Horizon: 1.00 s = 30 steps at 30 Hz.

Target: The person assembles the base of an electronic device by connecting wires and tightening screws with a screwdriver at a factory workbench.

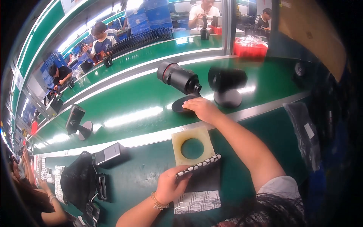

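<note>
My left hand (172, 184) is closed on one end of a black strip with white ovals (198, 166), held tilted up to the right. My right arm reaches across to the belt. My right hand (204, 109) lies with outstretched fingers on the round base of a black, barrel-shaped device on a stand (178, 77); its thumb is hidden. Beneath the strip, a pale yellow square block (175, 145) with a round hole rests on the bench. Below it are a dark flat piece (204, 179) and a white printed sheet (198, 201).
More barrel-shaped devices stand on the green belt (132, 109), one blurred at right (227, 79), another at left (75, 119). A metal rail borders the bench. Left of me lie a grey box (109, 154) and a black bag (79, 181). A co-worker's arm (55, 208) shows at lower left.
</note>
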Motion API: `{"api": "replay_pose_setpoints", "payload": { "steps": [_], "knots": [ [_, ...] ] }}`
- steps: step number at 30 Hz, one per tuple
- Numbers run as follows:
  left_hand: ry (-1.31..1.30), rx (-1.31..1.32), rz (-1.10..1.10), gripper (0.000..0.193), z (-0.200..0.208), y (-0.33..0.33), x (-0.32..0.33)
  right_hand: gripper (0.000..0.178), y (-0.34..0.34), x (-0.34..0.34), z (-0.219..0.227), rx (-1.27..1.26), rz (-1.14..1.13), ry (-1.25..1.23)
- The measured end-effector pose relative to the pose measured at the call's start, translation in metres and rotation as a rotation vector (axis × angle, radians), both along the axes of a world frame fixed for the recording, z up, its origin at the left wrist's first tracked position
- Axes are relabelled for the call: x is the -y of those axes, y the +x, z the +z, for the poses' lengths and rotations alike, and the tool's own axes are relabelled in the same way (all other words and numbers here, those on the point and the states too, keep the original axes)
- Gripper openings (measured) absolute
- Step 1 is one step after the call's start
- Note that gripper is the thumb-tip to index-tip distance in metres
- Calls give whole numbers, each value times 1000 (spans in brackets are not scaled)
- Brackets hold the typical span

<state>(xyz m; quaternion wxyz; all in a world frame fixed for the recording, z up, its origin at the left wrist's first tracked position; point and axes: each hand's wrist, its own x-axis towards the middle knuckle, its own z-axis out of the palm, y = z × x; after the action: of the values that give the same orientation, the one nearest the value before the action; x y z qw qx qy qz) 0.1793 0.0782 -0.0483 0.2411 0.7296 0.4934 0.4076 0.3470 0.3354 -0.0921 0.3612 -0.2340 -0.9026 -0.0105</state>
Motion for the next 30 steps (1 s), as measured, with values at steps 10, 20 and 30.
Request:
{"api": "replay_pose_setpoints", "payload": {
  "steps": [10,20,30],
  "knots": [
    [-111,15,22,28,-3,-2,5,69,-7,17,11,228,6,-225],
    [78,-2,-5,24,-10,-3,3,79,118,19,17,263,-393,-251],
    [67,-25,-32,21,-8,-4,2,107,96,11,32,280,-467,-508]
  ]
}}
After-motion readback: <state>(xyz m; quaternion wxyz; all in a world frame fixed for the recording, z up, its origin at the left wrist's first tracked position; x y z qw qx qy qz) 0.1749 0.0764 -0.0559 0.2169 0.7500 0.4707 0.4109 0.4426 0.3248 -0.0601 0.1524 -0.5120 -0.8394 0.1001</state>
